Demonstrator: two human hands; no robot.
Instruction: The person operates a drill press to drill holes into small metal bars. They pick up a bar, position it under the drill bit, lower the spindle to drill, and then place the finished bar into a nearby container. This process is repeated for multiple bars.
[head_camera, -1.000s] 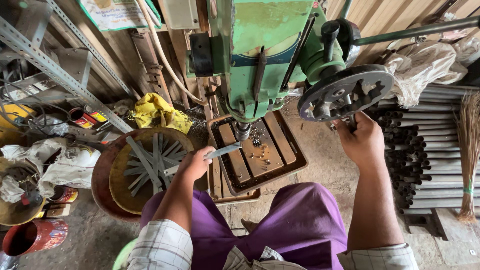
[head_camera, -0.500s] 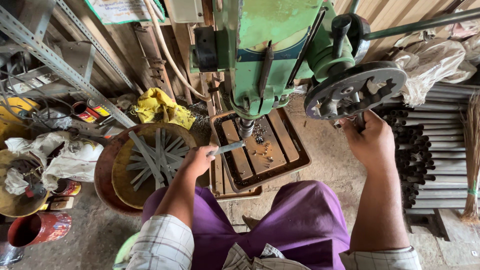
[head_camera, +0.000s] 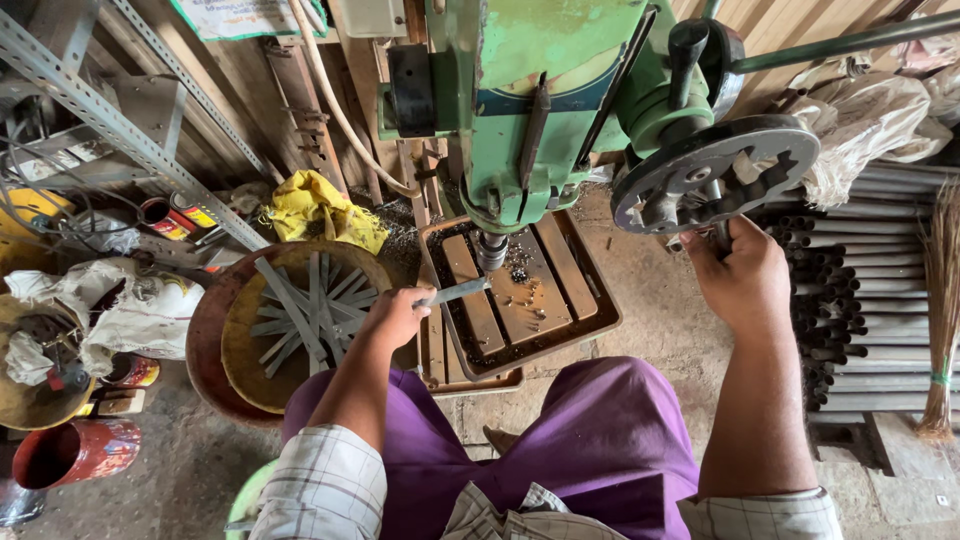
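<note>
Left hand (head_camera: 398, 316) is clenched around one end of a flat metal strip (head_camera: 458, 291), whose far end points toward two o'clock, under the chuck (head_camera: 491, 250) of the green drill press (head_camera: 545, 100). Right hand (head_camera: 742, 280) grasps a handle at the six o'clock edge of the grey feed wheel (head_camera: 715, 172). At nine o'clock from the left hand, a round pan (head_camera: 245, 350) holds more strips. At three o'clock from the right hand lie stacked pipes (head_camera: 880, 300).

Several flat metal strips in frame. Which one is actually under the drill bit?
The strip pinched in the left hand, its far end on the wooden-slat tray; the others lie heaped in the round pan.
</note>
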